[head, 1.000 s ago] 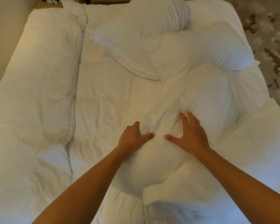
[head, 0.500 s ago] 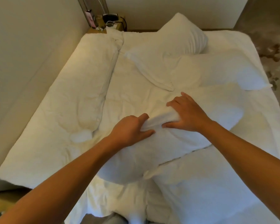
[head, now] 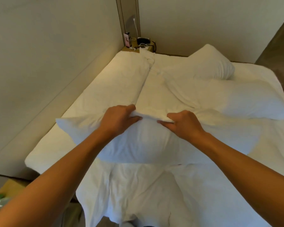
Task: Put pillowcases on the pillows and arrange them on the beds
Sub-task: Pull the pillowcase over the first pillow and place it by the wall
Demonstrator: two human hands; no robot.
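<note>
Left hand (head: pixel 120 117) and right hand (head: pixel 185 123) both pinch the far edge of the near pillow (head: pixel 146 145), thumbs on the near face, fingers curled over the edge and hidden behind it. The pillow is held above the bed (head: pixel 118 82), long side crosswise. Whether it has a case on: cannot tell. Two more pillows (head: pixel 236 99) (head: pixel 210 63) lie on the far right. The bed's near end is cut off. Bare sheet on the left by the wall (head: pixel 47 46).

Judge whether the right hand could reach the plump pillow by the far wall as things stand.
Probably not yet: the right hand grips the near pillow, and the plump pillow lies well beyond, past another pillow.
</note>
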